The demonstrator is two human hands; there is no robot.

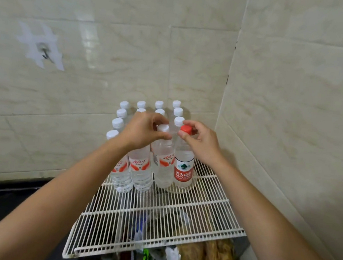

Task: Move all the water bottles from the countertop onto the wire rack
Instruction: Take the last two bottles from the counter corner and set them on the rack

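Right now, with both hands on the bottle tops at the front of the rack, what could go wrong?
1. The left hand and right hand pinch only near the caps; a sideways push could tip the white-capped bottle or the red-capped bottle.
2. The bottles stand packed together on thin wires of the wire rack, so one falling may topple its neighbours.

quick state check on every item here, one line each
red-capped clear plastic bottle: upright on rack, capped
white-capped clear plastic bottle: upright on rack, capped
other white-capped bottles: upright, in rows
white wire rack: front half bare
left hand: grip on white cap
right hand: grip on red cap
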